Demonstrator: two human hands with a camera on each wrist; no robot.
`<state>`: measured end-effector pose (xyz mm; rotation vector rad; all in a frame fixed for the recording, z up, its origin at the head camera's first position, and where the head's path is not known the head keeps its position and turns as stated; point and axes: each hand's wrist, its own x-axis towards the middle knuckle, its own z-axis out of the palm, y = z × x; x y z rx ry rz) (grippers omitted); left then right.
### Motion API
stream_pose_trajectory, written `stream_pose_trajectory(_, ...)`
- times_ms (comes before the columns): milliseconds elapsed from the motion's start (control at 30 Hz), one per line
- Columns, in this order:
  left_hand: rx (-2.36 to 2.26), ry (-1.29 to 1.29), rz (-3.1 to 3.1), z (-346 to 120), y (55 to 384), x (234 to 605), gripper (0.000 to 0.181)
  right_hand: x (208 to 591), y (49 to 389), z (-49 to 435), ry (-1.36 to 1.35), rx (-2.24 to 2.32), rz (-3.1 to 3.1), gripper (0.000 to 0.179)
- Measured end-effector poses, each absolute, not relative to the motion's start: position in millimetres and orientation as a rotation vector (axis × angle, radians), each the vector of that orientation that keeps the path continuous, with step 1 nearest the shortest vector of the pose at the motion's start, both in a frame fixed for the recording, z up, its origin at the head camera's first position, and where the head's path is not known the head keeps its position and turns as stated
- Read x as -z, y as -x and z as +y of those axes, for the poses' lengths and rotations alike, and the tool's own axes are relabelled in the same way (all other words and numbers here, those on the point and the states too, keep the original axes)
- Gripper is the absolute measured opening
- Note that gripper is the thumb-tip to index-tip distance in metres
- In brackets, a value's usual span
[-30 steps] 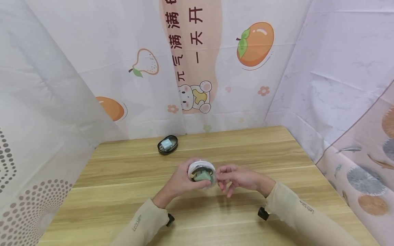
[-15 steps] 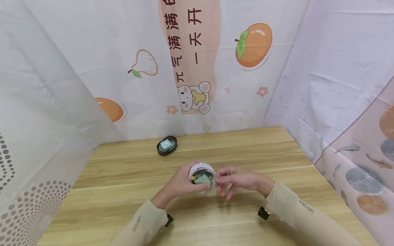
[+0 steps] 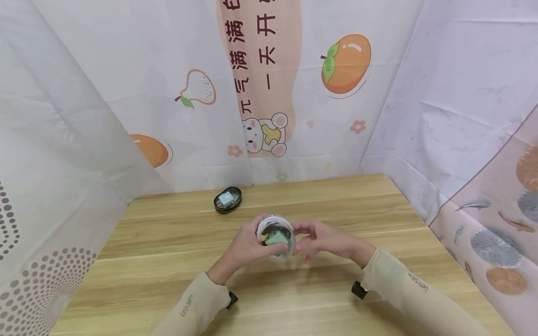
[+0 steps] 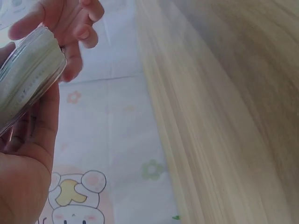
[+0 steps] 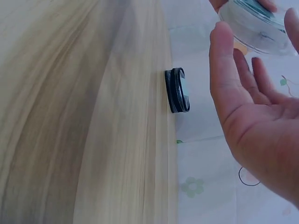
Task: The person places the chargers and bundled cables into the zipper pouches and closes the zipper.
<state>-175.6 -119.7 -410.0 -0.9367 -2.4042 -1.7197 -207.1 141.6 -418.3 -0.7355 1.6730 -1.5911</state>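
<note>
My left hand (image 3: 245, 247) holds a round clear case (image 3: 275, 226) with a whitish side wall above the table, gripping it from the left with the thumb across its front. Inside shows a pale green charger plug (image 3: 276, 239) with something dark beside it. In the left wrist view the case (image 4: 33, 70) is tilted, its ridged edge turned up. My right hand (image 3: 325, 240) is at the case's right side, fingers spread and loosely bent, the tips close to its rim. The right wrist view shows that palm (image 5: 261, 126) bare below the transparent case (image 5: 259, 35).
A black-rimmed oval case (image 3: 228, 200) with a light blue plug inside lies near the back edge of the wooden table (image 3: 168, 242). Printed white cloth (image 3: 189, 140) hangs behind the table and along both sides.
My right thumb and fingers, earlier together at the case's right edge, have now spread apart. The case has shifted slightly in my left hand's grip.
</note>
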Motion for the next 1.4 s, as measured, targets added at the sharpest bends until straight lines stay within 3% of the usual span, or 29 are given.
stream_pose_trajectory(167, 1.764, 0.928, -2.446, -117, 177, 413, 0.060, 418, 205, 141, 0.843, 1.568, 1.742, 0.040)
stream_pose_trajectory(467, 2.055, 0.839, -2.529, -121, 172, 422, 0.085, 417, 204, 145, 0.775, 1.612, 1.881, 0.034)
stream_pose_trajectory(733, 2.023, 0.831, -2.601, -121, 171, 425, 0.080, 417, 203, 145, 0.730, 1.589, 1.906, 0.023)
stream_pose_trajectory(1067, 2.101, 0.829, -2.597, -123, 170, 429, 0.080, 422, 204, 141, 0.726, 1.566, 1.920, 0.022)
stream_pose_trajectory(1300, 1.858, 0.942, -2.669, -125, 171, 426, 0.116, 423, 203, 142, 0.750, 1.567, 1.849, 0.027)
stream_pose_trajectory(1400, 1.627, 1.082, -2.684, -128, 172, 425, 0.122, 424, 203, 143, 0.786, 1.561, 1.797, 0.028)
